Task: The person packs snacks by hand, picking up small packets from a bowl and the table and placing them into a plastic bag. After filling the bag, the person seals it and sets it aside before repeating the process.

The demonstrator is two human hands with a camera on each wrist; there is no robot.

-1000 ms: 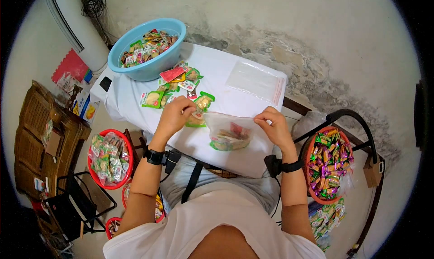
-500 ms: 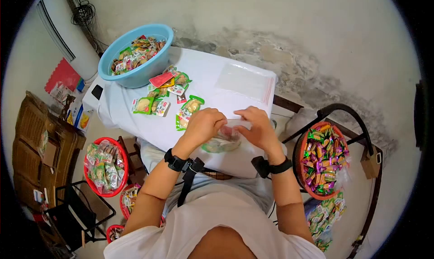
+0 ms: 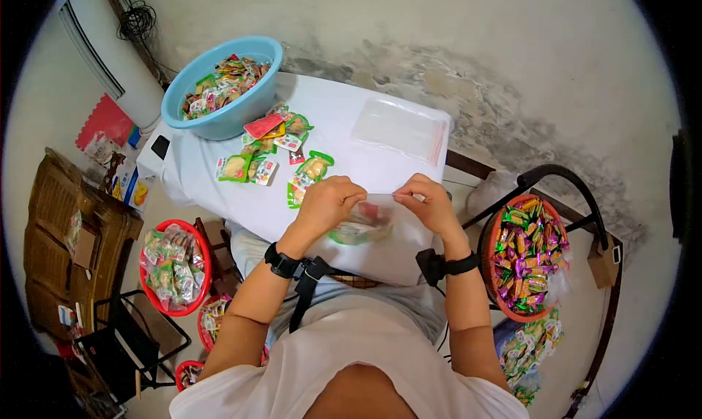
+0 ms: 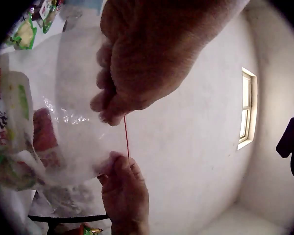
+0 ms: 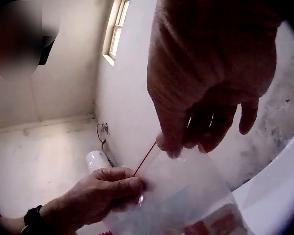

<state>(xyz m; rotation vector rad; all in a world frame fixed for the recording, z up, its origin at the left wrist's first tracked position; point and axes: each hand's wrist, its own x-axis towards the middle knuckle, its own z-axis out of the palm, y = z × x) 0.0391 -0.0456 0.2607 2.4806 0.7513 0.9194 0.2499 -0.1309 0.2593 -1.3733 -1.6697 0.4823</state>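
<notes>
A clear plastic bag (image 3: 363, 227) with a red line along its top edge hangs upright between the two hands, close over the white-covered table. Green-edged and red snack packets show inside it. Thumb and fingertips of the left hand (image 3: 330, 202) pinch the left end of the top edge. At the other end the right hand (image 3: 430, 205) pinches the same edge. In the left wrist view the red line runs taut from hand to hand. Just beyond the left hand lies a green-edged snack packet (image 3: 313, 167), with a pile of several more packets (image 3: 272, 132) behind it.
A blue basin (image 3: 219, 130) full of packets stands at the table's far left. Flat clear bags (image 3: 398, 130) are stacked at the far right. Red baskets (image 3: 208, 280) of packets stand on the left; an orange basket (image 3: 504, 309) of wrapped sweets is on the right.
From far apart on the bag's top edge, the hands have come closer together. The right hand's fingers, spread half a second ago, now pinch the edge. The bag has moved slightly left in view.
</notes>
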